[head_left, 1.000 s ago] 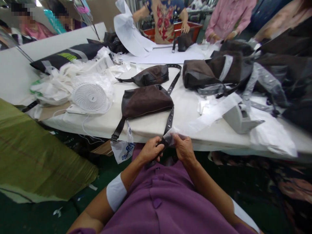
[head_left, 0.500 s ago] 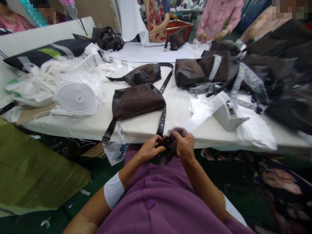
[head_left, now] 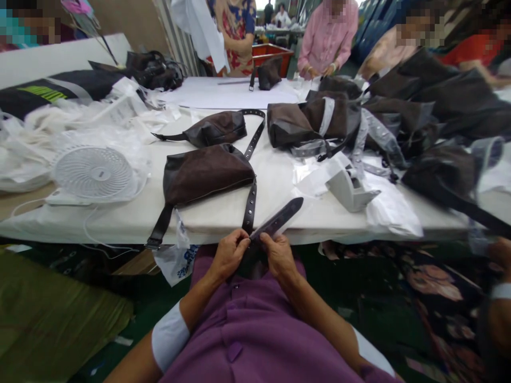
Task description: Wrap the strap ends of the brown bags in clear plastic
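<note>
My left hand (head_left: 229,255) and my right hand (head_left: 281,257) meet at the table's front edge, both pinching a dark bag strap (head_left: 284,214). Its rounded tip points up and right over the table, with clear plastic film along it. The rest of the strap droops toward my lap, partly hidden by my fingers. Just beyond my left hand lies a brown shoulder bag (head_left: 207,175) with black ends. From its right corner a studded strap section (head_left: 250,205) runs down to my hands. The buckle (head_left: 153,243) at its other end hangs over the table edge.
A second brown bag (head_left: 219,129) lies behind. Wrapped bags (head_left: 309,125) pile up at the right, near a grey tape dispenser (head_left: 351,186). At left are a white fan (head_left: 99,171) and plastic wrappings. Co-workers stand across the table; another person's hand (head_left: 501,252) shows far right.
The strap end has swung out, its rounded tip now reaching over the table from between my hands. My view has shifted right, and another person's arm has come in at the right edge.
</note>
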Demonstrator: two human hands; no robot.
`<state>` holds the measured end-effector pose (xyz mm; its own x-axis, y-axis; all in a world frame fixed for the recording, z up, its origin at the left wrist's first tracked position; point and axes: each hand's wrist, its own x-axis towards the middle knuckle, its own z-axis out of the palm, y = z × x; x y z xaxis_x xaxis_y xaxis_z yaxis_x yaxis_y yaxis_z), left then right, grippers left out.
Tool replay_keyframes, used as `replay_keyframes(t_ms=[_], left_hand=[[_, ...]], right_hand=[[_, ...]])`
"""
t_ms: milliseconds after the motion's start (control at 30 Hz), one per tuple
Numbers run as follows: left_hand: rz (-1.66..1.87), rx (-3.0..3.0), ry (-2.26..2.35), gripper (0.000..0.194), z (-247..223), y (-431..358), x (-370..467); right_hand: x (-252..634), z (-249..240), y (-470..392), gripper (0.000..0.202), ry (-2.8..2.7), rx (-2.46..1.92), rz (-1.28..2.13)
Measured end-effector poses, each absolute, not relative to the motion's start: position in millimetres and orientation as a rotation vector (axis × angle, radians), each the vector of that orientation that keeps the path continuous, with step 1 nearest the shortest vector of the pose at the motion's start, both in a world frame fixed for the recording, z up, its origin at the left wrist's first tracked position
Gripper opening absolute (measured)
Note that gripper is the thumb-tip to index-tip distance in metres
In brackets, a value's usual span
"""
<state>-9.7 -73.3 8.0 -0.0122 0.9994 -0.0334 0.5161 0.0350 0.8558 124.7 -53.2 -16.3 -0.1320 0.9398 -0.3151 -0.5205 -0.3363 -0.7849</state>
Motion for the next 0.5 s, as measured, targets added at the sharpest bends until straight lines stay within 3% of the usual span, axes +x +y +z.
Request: replay_keyframes(t_ms=[167, 267, 367, 500], left_hand=[[0.937, 1.497, 1.643, 0.017, 7, -65, -16], [0.936, 1.452, 1.631, 0.018, 3, -66, -18], [0.9, 1.444, 1.587, 0.017, 0, -65, -14], [0.876, 1.397, 1.539, 0.017, -3, -65, -9]], right_hand=[[128, -36, -65, 0.036, -0.714, -1.015, 1.991], [144, -40, -47, 0.04, -0.476, -0.899, 1.975], [144, -38, -26, 0.038, -0.256, -0.787, 1.967], [123, -29, -14, 0.019, -0.07, -0.853, 1.964]])
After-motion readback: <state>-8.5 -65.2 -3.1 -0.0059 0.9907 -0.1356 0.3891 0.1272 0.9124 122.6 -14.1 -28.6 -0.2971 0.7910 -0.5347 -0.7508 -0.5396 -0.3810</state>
